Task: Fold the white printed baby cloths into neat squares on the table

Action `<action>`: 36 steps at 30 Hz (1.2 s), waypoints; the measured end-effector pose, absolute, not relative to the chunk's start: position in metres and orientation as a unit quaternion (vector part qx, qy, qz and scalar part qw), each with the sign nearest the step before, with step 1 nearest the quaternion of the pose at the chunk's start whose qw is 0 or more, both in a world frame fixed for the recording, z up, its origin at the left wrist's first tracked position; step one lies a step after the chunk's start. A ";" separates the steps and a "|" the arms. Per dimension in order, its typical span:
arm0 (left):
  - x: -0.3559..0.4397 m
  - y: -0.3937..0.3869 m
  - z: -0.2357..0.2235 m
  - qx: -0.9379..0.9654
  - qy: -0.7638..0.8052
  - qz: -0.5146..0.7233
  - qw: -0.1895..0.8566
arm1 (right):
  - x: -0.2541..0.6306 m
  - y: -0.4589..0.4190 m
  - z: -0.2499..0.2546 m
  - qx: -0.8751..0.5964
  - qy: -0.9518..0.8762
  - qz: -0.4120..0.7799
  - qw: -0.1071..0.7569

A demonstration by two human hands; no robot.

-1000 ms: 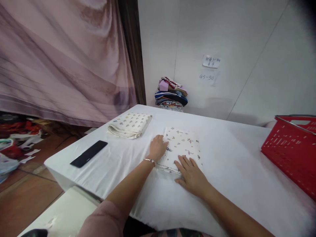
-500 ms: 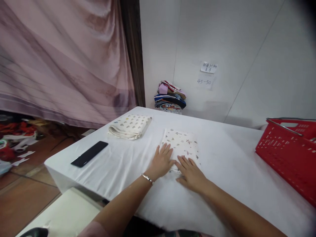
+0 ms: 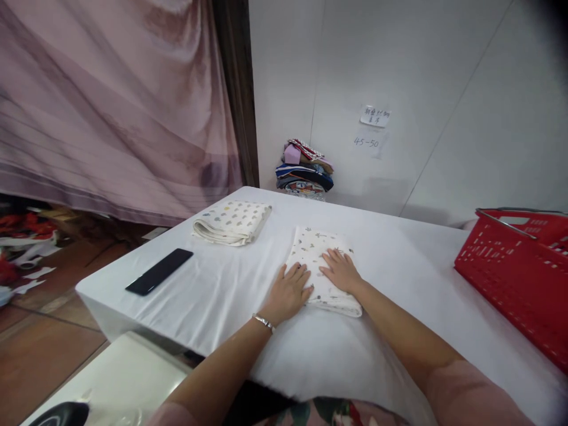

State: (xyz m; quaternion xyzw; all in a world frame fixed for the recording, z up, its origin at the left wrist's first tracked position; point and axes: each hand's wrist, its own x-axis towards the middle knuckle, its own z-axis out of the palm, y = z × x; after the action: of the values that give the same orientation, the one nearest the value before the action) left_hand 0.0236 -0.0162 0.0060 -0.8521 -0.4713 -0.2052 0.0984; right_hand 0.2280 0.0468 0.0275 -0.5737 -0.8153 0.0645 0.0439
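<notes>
A white cloth with small printed motifs [image 3: 313,248] lies folded in a flat rectangle on the white-covered table [image 3: 399,266]. My left hand [image 3: 288,291] rests flat on its near left part, fingers spread, a bracelet on the wrist. Farther up and to the right, my right hand [image 3: 341,271] presses flat on the same cloth with fingers apart. The rounded fold at the cloth's near right edge shows below my right hand. To the left lies another folded cloth with a grey pattern [image 3: 235,223], touched by neither hand.
A black phone-like slab [image 3: 160,271] lies on the table's left part. At the right edge stands a red plastic basket [image 3: 510,278]. Beyond the far edge rises a stack of folded fabrics [image 3: 305,171] against the wall. A pink curtain [image 3: 133,106] hangs at left.
My right hand has moved from the cloth's near edge up and forward onto its right part, uncovering the near fold. My left hand has stayed almost in place.
</notes>
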 end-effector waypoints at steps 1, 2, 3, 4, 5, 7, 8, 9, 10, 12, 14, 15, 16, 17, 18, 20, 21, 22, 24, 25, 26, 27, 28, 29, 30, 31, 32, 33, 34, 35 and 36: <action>0.024 -0.017 0.006 -0.852 -0.471 -0.206 0.098 | 0.229 0.051 0.022 -0.579 -0.812 0.068 0.036; 0.024 -0.017 0.007 -0.853 -0.470 -0.208 0.096 | 0.230 0.053 0.017 -0.581 -0.810 0.073 0.035; 0.024 -0.018 0.007 -0.853 -0.468 -0.210 0.093 | 0.232 0.055 0.013 -0.579 -0.811 0.080 0.043; 0.025 -0.018 0.007 -0.854 -0.467 -0.214 0.089 | 0.234 0.055 0.010 -0.575 -0.812 0.088 0.056; 0.024 -0.018 0.007 -0.854 -0.465 -0.219 0.083 | 0.237 0.055 0.009 -0.572 -0.811 0.098 0.078; 0.023 -0.017 0.006 -0.850 -0.468 -0.231 0.066 | 0.245 0.052 0.007 -0.588 -0.787 0.120 0.144; 0.021 -0.016 0.006 -0.844 -0.476 -0.240 0.055 | 0.250 0.050 0.006 -0.609 -0.760 0.134 0.185; 0.019 -0.015 0.005 -0.832 -0.492 -0.251 0.043 | 0.256 0.047 0.005 -0.633 -0.725 0.150 0.227; 0.016 -0.015 0.004 -0.814 -0.517 -0.264 0.031 | 0.262 0.044 0.005 -0.656 -0.686 0.171 0.264; 0.009 -0.015 0.004 -0.765 -0.579 -0.280 0.001 | 0.273 0.036 0.004 -0.685 -0.619 0.224 0.314; 0.004 -0.018 0.005 -0.720 -0.636 -0.276 -0.039 | 0.282 0.030 0.004 -0.688 -0.578 0.275 0.341; 0.003 -0.021 0.006 -0.703 -0.656 -0.267 -0.063 | 0.285 0.028 0.004 -0.686 -0.563 0.298 0.350; 0.002 -0.024 0.007 -0.692 -0.669 -0.257 -0.086 | 0.286 0.027 0.003 -0.684 -0.550 0.320 0.358; 0.002 -0.026 0.008 -0.685 -0.677 -0.248 -0.103 | 0.287 0.027 0.003 -0.680 -0.537 0.340 0.366; 0.002 -0.027 0.009 -0.681 -0.682 -0.242 -0.115 | 0.287 0.028 0.002 -0.676 -0.527 0.356 0.373; 0.005 -0.024 0.010 -0.682 -0.680 -0.237 -0.127 | 0.285 0.034 0.000 -0.671 -0.512 0.365 0.392; 0.006 -0.019 0.010 -0.685 -0.677 -0.236 -0.130 | 0.283 0.039 -0.001 -0.671 -0.510 0.354 0.404; 0.007 -0.012 0.011 -0.687 -0.674 -0.236 -0.135 | 0.281 0.045 -0.002 -0.672 -0.512 0.337 0.416; 0.010 0.005 0.013 -0.683 -0.675 -0.234 -0.152 | 0.277 0.058 -0.003 -0.673 -0.515 0.302 0.437; 0.011 0.013 0.015 -0.677 -0.678 -0.235 -0.162 | 0.275 0.065 -0.003 -0.675 -0.513 0.291 0.443; 0.012 0.020 0.016 -0.668 -0.684 -0.235 -0.172 | 0.275 0.070 -0.003 -0.677 -0.510 0.286 0.446; 0.013 0.026 0.016 -0.658 -0.691 -0.237 -0.181 | 0.274 0.075 -0.003 -0.679 -0.507 0.287 0.448; 0.014 0.029 0.016 -0.648 -0.698 -0.242 -0.185 | 0.275 0.078 -0.003 -0.678 -0.505 0.289 0.449; 0.015 0.030 0.015 -0.640 -0.703 -0.251 -0.184 | 0.277 0.078 -0.002 -0.677 -0.506 0.291 0.449; 0.015 0.029 0.014 -0.635 -0.704 -0.265 -0.179 | 0.279 0.076 -0.001 -0.674 -0.508 0.293 0.449; 0.015 0.027 0.012 -0.632 -0.701 -0.282 -0.172 | 0.282 0.072 0.000 -0.670 -0.512 0.292 0.451; 0.015 0.023 0.009 -0.632 -0.695 -0.302 -0.164 | 0.286 0.065 0.000 -0.666 -0.516 0.291 0.453; 0.014 0.019 0.007 -0.634 -0.686 -0.322 -0.153 | 0.290 0.056 0.001 -0.662 -0.520 0.287 0.456; 0.014 0.016 0.005 -0.641 -0.676 -0.338 -0.136 | 0.293 0.045 0.001 -0.659 -0.523 0.285 0.460; 0.014 0.012 0.004 -0.651 -0.664 -0.351 -0.113 | 0.297 0.034 0.001 -0.653 -0.526 0.288 0.463; 0.014 0.009 0.004 -0.664 -0.650 -0.361 -0.082 | 0.300 0.021 0.001 -0.645 -0.529 0.297 0.466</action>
State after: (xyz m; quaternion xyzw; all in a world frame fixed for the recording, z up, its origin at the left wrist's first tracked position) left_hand 0.0143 0.0094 0.0035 -0.6644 -0.6495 -0.3606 -0.0819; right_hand 0.2997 0.0214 0.0007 -0.6448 -0.5286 0.2966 0.4657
